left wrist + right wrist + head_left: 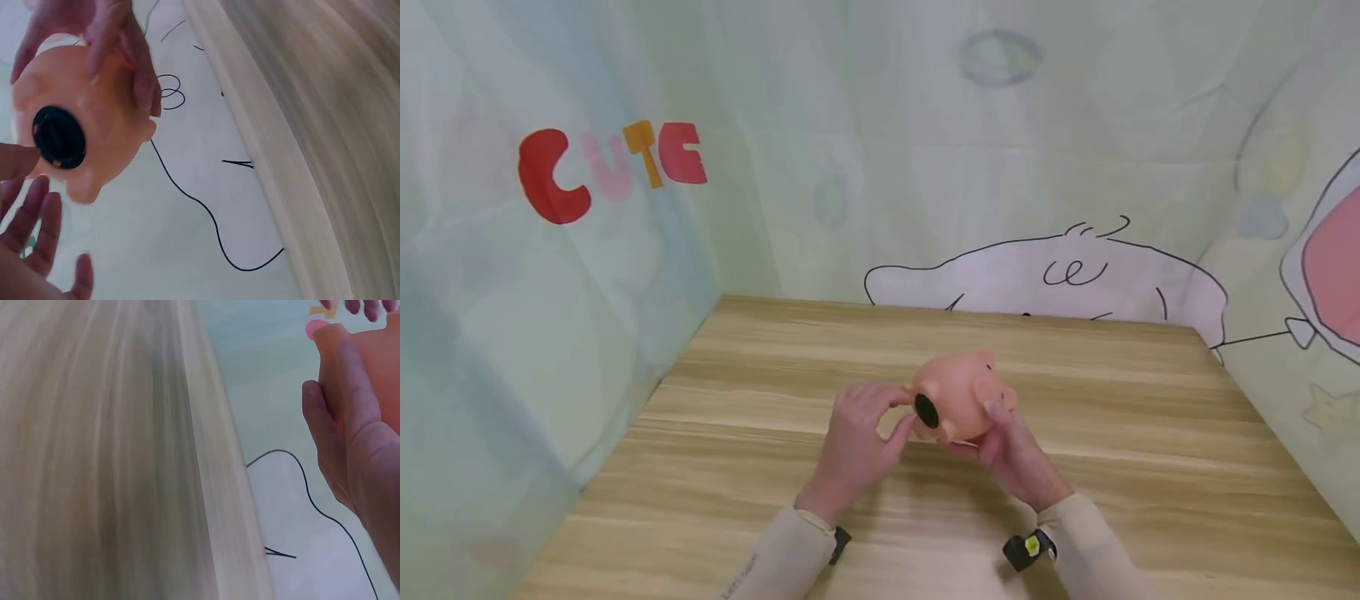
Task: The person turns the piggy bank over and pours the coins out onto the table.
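A pink piggy bank is held tilted above the table, its underside with a round black plug facing left. My right hand grips its head end from below, thumb near an ear. In the right wrist view the fingers wrap the pink body, which the frame edge cuts off. Beside the plug is my left hand, index finger and thumb on either side of it. The left wrist view shows one left fingertip at the plug's rim and the other fingers loosely spread.
A wood-grain table lies beneath the hands. A pale printed curtain rises along its back and sides. Each wrist wears a black strapped device.
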The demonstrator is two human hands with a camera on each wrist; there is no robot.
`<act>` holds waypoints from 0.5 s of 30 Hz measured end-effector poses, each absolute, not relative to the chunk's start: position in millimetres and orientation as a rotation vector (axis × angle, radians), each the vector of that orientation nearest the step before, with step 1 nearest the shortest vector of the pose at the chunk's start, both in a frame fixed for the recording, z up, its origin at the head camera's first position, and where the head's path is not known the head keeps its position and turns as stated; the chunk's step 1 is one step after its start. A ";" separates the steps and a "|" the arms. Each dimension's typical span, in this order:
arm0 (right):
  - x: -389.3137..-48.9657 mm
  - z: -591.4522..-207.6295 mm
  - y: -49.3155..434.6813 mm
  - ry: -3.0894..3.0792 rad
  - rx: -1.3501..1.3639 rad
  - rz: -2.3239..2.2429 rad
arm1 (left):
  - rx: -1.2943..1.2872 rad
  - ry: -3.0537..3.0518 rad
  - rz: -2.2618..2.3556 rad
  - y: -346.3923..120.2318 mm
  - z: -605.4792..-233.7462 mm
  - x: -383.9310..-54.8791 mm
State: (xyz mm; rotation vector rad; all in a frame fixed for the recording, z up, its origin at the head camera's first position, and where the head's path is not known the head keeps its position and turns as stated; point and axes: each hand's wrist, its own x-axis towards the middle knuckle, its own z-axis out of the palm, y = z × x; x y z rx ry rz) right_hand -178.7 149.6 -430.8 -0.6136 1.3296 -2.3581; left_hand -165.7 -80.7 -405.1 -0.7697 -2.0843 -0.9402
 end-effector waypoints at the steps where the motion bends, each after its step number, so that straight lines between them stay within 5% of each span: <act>1: -177.8 -430.8 148.8 1.304 -0.612 -2.363 | -0.786 -2.061 -0.885 -79.0 -405.6 -165.4; 15: -166.8 -427.8 139.2 0.930 -0.528 -2.403 | -0.911 -1.891 -0.711 -68.4 -404.1 -167.2</act>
